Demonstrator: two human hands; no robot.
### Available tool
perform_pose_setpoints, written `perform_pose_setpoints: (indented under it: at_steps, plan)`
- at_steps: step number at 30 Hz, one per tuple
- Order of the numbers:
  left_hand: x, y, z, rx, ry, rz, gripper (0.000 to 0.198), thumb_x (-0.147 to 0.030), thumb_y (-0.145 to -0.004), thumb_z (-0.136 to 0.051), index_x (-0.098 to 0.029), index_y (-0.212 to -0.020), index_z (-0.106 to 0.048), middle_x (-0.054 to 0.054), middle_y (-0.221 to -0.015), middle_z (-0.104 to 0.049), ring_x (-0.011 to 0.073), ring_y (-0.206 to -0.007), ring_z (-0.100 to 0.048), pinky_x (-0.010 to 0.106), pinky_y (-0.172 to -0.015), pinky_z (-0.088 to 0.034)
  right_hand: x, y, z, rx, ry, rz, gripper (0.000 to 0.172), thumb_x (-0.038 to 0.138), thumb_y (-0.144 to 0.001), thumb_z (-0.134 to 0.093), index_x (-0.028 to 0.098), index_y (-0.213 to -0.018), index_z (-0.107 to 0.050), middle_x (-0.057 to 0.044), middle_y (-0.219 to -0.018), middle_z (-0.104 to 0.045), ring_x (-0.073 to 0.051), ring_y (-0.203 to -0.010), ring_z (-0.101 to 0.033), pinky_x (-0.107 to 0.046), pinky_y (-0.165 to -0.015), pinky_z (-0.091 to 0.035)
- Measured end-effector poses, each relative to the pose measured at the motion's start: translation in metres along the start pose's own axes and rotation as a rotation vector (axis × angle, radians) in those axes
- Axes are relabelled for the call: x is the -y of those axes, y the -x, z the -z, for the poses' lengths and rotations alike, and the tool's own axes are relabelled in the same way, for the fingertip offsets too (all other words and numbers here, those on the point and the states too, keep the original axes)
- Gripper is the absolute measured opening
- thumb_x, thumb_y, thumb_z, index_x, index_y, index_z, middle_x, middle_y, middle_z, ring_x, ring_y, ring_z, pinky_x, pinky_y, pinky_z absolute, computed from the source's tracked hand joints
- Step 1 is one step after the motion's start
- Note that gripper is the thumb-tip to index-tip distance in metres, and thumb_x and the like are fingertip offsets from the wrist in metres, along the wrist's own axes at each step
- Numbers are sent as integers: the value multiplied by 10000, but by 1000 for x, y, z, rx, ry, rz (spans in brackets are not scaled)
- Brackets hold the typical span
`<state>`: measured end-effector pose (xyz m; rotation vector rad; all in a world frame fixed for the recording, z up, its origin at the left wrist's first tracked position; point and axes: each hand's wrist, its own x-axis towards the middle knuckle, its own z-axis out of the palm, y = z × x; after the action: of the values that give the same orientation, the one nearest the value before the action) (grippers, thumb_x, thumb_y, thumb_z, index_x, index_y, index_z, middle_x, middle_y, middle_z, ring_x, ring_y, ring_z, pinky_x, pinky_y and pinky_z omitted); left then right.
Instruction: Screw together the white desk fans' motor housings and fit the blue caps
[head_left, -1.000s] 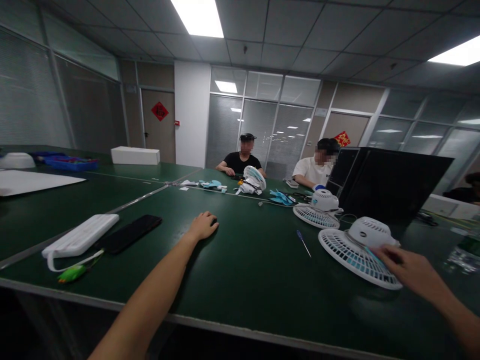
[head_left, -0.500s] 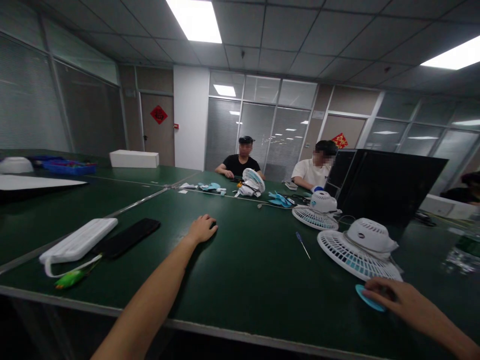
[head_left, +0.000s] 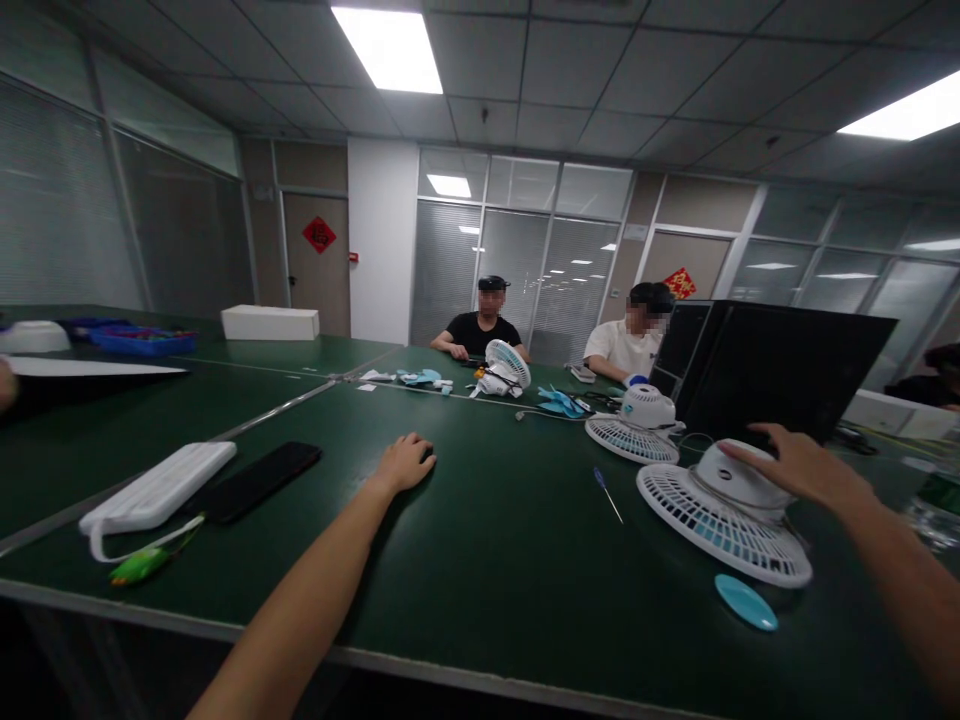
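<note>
My left hand rests on the green table, fingers curled together around a small dark thing, mostly hidden, that I cannot make out. My right hand is over the nearer white fan, which lies grille-down. Its thumb and fingers are spread at the top of the motor housing; firm contact cannot be told. A light-blue oval disc lies flat in front of this fan, apart from both hands. Left of the fan lies a screwdriver with a blue handle.
A second fan lies behind the first, beside a large black panel. On the left are a white power bank and a black phone. Two people sit across the table near another fan and blue blades.
My right hand has left the blue disc and risen to the nearer fan's housing. The disc now lies free on the table. My left hand stays in place.
</note>
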<state>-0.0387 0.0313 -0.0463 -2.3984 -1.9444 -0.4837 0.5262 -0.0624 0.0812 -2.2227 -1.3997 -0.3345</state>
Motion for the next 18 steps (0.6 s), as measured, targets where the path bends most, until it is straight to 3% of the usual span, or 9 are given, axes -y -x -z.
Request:
perform_pose_setpoints:
  at_steps: [3, 7, 10, 14, 18]
  plan:
    - [0, -1, -1, -1, -5, 0, 403, -380, -935, -462, -216, -1253, -648, 122, -1309, -600, 298, -1204, -555, 411, -1014, -448, 1, -12, -14, 229, 120, 62, 703, 613, -680, -717, 183, -1223, -589, -252, -1160, -625, -375, -1034, -642, -454, -853, -458]
    - [0, -1, -1, 4, -7, 1, 409, -376, -938, -449, -206, -1256, -642, 130, -1314, -592, 306, -1216, -544, 423, -1018, -442, 6, -22, -16, 285, 217, 66, 891, 625, -593, -774, 179, -1327, -536, -277, -1168, -612, -417, -1106, -607, -462, -851, -450]
    - [-2, -1, -1, 10, -5, 7, 407, -372, -936, -448, -199, -1249, -643, 136, -1324, -584, 308, -1223, -540, 428, -1022, -437, 12, -26, -16, 334, 171, 172, 827, 564, -575, -799, 155, -1263, -590, -229, -1067, -667, -383, -1069, -630, -419, -878, -450]
    - [-3, 0, -1, 19, -4, 14, 417, -379, -939, -445, -197, -1267, -628, 138, -1340, -572, 310, -1234, -534, 433, -1028, -433, 14, -21, -18, 330, 157, 241, 727, 506, -536, -811, 191, -1165, -628, -169, -1067, -692, -360, -1057, -633, -403, -908, -442]
    - [-5, 0, -1, 26, -7, 15, 427, -387, -940, -443, -191, -1276, -620, 147, -1346, -563, 318, -1240, -527, 451, -1028, -432, 3, -10, -16, 161, 60, 174, 681, 557, -523, -775, 222, -1096, -627, -148, -1081, -687, -373, -1027, -637, -442, -900, -457]
